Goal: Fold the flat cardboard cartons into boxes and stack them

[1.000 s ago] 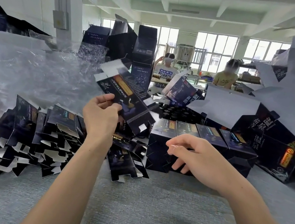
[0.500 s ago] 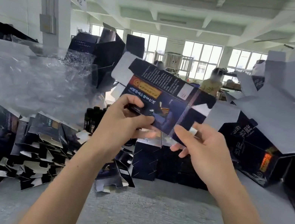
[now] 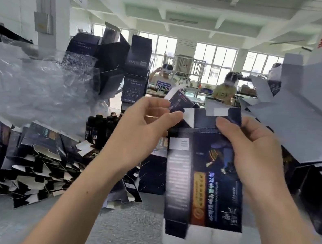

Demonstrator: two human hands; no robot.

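A dark navy carton (image 3: 205, 183) (glossy print, orange strip, white flaps) is held upright above the grey table (image 3: 123, 242), its top edge pinched by the left hand (image 3: 143, 133) and gripped by the right hand (image 3: 252, 159). More flat cartons (image 3: 21, 153) are heaped at left, jagged white edges showing.

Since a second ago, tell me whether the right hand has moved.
Yes. The right hand has risen from in front of the row of folded boxes to above them, and now grips the upper end of the carton.
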